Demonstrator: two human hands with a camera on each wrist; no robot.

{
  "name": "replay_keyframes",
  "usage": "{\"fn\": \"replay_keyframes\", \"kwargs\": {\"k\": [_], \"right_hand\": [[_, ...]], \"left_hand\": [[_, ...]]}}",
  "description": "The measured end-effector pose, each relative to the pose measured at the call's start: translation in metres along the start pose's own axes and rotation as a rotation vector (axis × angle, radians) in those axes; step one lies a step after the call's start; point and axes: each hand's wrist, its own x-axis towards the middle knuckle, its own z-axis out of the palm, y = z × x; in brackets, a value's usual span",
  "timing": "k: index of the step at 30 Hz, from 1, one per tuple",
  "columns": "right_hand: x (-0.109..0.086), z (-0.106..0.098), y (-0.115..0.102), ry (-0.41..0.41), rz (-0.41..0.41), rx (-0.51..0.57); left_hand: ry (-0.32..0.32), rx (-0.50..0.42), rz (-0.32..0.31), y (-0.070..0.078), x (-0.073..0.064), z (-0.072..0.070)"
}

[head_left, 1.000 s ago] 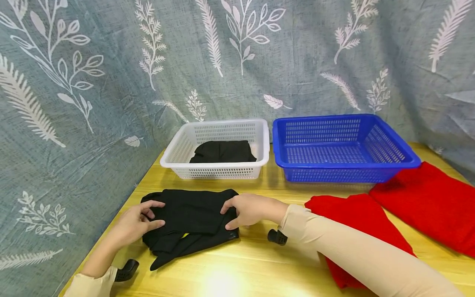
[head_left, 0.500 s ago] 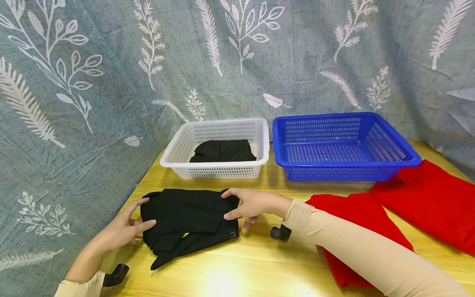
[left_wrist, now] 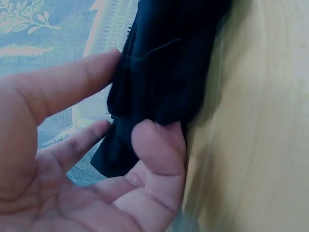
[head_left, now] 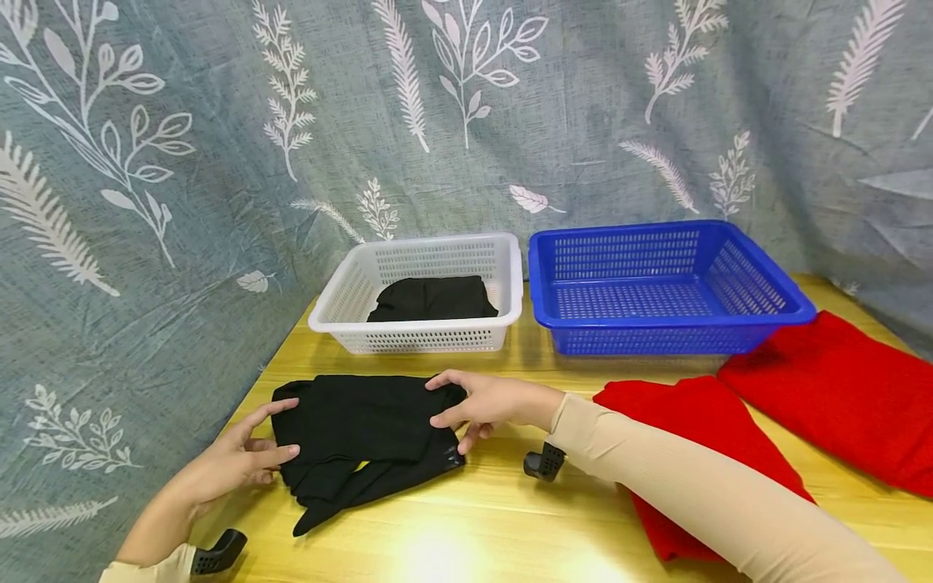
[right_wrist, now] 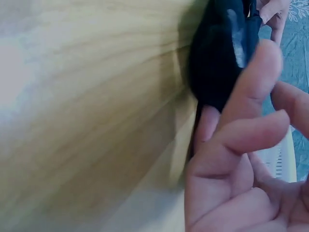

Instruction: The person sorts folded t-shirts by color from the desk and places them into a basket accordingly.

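A folded black garment (head_left: 364, 417) lies on the table, with a loose flap toward the front and a small yellow patch showing. My left hand (head_left: 236, 453) is at its left end, thumb and index finger over the top. In the left wrist view, curled fingertips (left_wrist: 157, 145) meet the garment's edge. My right hand (head_left: 496, 403) holds the opposite end, thumb and index finger above; the right wrist view shows one finger (right_wrist: 207, 123) tucked beneath the cloth and other fingers bent outside it. Both bundle ends are partly hidden by the hands.
Behind the garment stands a white basket (head_left: 415, 325) holding another black cloth (head_left: 433, 298). To its right is a blue basket (head_left: 670, 324). Red cloths (head_left: 678, 413) lie on the right, one partly under my right forearm. A patterned curtain (head_left: 466, 121) hangs behind and along the left.
My left hand has drawn back from the top of the garment to its left edge. The right hand's fingers have spread around the right edge. The garment has stayed in place.
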Motion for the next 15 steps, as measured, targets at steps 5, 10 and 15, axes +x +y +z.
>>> {"fn": "replay_keyframes", "kwargs": {"k": [5, 10, 15], "right_hand": [[0.005, 0.003, 0.004, 0.055, 0.020, -0.012], [0.006, 0.007, 0.006, 0.089, 0.005, -0.052], [0.007, 0.008, 0.007, 0.079, -0.039, -0.077]], "left_hand": [[-0.044, -0.051, 0.027, -0.007, 0.002, 0.001], [-0.078, -0.090, 0.058, -0.011, 0.002, 0.003], [-0.105, -0.126, 0.090, -0.012, 0.004, 0.005]]}}
